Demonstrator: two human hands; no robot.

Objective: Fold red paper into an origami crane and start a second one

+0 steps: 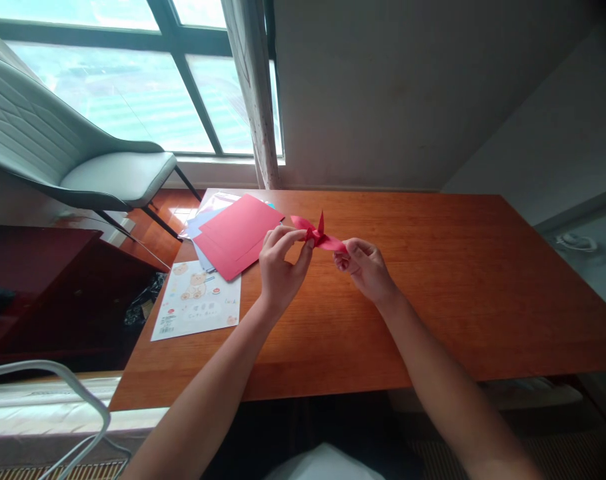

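A red folded-paper crane [327,241] is held between my two hands above the wooden table. One pointed tip of it stands upward, and a wing reaches out to each side. My left hand [285,257] pinches the crane's middle between thumb and fingers. At the right-hand wing's end, my right hand [365,263] grips the paper with thumb and forefinger, its other fingers curled. Just left of the crane lies a stack of red paper sheets [240,233], partly behind my left hand.
A white printed sheet [197,303] with a bear drawing lies at the table's left edge. The wooden table [457,287] stretches to the right. A grey chair [117,173] stands by the window at the back left. A white cable [57,367] loops at the lower left.
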